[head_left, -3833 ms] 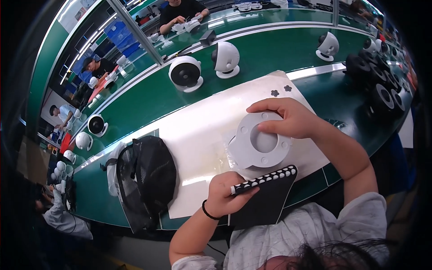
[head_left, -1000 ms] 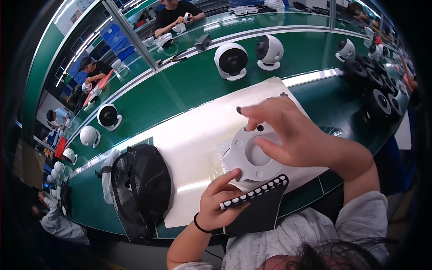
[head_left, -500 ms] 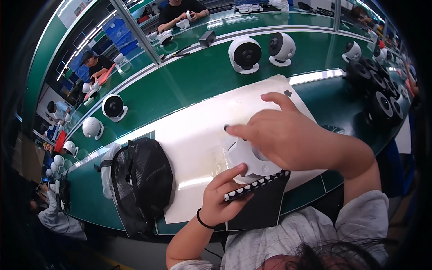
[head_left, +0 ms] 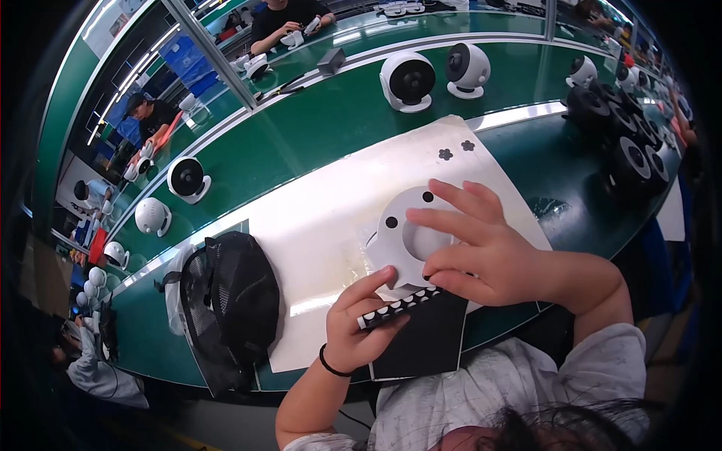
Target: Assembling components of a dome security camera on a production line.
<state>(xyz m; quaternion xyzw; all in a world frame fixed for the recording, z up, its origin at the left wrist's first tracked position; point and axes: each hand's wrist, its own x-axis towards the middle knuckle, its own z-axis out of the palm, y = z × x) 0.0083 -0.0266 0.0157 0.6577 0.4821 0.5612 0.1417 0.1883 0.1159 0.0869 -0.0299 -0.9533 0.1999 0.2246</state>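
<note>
right hand point(head_left: 496, 255) spread flat on white round part point(head_left: 410, 237) | left hand point(head_left: 365, 331) pinching dotted strip point(head_left: 398, 307) | strip may slip if pinch loosens

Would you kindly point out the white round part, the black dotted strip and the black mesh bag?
white round part point(head_left: 402, 233), head view, its upper left face.
black dotted strip point(head_left: 395, 308), head view, its middle.
black mesh bag point(head_left: 233, 301), head view, its mesh front.

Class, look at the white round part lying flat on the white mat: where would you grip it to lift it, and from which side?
Probably grip the white round part by its outer rim, coming down from above on the far-left arc. It lies flat on the white mat, so only the rim offers an edge. The right hand covers its near right side, and the left hand holds a dotted black strip at the near edge.
</note>
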